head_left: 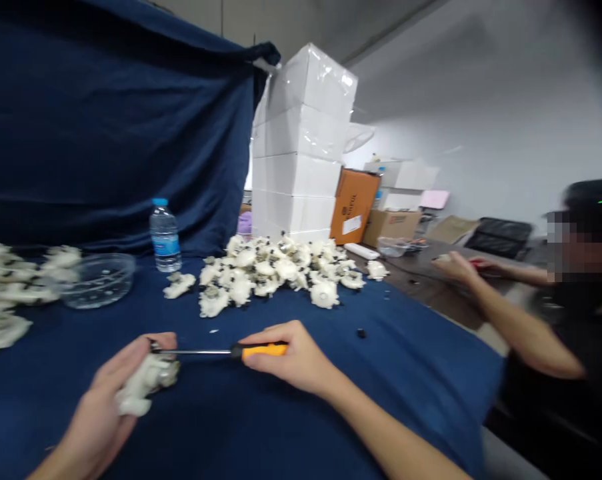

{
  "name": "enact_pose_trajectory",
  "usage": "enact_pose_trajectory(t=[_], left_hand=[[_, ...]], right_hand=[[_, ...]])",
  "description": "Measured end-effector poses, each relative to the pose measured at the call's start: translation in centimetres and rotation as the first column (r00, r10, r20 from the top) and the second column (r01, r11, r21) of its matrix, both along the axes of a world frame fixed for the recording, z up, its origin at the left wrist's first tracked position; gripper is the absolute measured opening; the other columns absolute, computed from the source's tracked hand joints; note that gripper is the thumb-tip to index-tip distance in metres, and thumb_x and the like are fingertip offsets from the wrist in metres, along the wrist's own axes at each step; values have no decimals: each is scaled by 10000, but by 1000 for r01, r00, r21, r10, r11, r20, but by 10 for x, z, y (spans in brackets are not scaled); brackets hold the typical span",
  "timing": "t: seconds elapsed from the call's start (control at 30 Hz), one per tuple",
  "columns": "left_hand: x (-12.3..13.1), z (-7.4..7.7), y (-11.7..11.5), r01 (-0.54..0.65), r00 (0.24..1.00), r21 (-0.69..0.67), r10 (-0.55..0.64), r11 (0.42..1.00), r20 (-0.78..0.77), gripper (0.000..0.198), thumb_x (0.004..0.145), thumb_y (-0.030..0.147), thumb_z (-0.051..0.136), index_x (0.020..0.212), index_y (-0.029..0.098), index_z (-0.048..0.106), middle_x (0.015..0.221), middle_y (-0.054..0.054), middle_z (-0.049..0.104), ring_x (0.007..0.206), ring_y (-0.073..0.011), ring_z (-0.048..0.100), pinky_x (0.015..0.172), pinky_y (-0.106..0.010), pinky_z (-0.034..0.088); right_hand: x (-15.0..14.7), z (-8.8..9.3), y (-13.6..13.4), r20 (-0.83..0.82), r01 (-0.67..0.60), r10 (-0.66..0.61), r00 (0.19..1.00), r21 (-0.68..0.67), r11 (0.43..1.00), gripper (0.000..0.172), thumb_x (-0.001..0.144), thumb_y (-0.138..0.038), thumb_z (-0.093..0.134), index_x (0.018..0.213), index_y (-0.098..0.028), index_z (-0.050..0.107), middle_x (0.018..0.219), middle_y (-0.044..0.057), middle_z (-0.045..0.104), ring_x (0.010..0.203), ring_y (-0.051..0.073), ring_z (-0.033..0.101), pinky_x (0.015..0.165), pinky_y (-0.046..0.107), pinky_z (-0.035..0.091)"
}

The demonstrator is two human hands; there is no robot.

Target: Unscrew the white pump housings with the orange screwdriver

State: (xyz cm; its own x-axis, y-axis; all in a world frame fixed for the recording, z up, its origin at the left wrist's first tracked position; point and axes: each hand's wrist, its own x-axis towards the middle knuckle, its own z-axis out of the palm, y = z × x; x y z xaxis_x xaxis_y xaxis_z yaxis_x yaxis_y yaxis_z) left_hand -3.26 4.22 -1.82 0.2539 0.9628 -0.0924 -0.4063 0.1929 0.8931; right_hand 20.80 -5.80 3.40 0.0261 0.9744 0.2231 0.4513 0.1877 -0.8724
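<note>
My left hand (pixel 105 400) is closed around a white plastic part (pixel 143 385) with a metal piece on its right side. In my right hand (pixel 295 357) is a screwdriver (pixel 263 351) with an orange and black handle. Its metal shaft lies level and points left. The tip meets a small dark piece at the top of the white part, close to my left fingertips. Beyond my hands is a large pile of similar white parts (pixel 275 267), with a single one (pixel 179 285) to its left. A tiny white scrap (pixel 213 331) rests on the blue cloth (pixel 221 420).
A clear round dish (pixel 101 283) holds small bits beside another pile of white parts (pixel 11 280). A water bottle (pixel 165 237) stands near the blue curtain. White boxes (pixel 298 147) are stacked behind. On the right, another person (pixel 571 320) works with both hands. A black bit (pixel 361 333) lies on the cloth.
</note>
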Motion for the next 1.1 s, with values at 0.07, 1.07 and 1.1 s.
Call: enact_pose_trajectory(t=[0.07,1.07,1.1], left_hand=[[3,6,-4,3,1000,83,-5,997,30,312,678,409,786,856,159,735,911,-41,692,746,-146,584,623,-175,495],[1,20,-3,75,996,89,-80,993,47,304,794,431,675,825,133,727,738,-31,605,651,-121,544,574,-190,458],[0,20,-3,72,996,90,-77,993,45,303,797,429,673,825,132,728,749,-31,608,656,-118,545,579,-187,459]], right_hand=[[1,-1,3,-18,4,-4,1000,-4,1000,267,740,-306,734,981,-203,786,844,53,749,682,168,616,612,258,434],[2,-6,11,-13,5,-6,1000,-60,998,249,743,-327,743,974,-242,782,867,40,744,732,178,630,647,279,461],[2,-6,12,-18,6,-7,1000,-64,998,250,739,-325,746,971,-240,783,868,41,746,735,180,632,650,282,462]])
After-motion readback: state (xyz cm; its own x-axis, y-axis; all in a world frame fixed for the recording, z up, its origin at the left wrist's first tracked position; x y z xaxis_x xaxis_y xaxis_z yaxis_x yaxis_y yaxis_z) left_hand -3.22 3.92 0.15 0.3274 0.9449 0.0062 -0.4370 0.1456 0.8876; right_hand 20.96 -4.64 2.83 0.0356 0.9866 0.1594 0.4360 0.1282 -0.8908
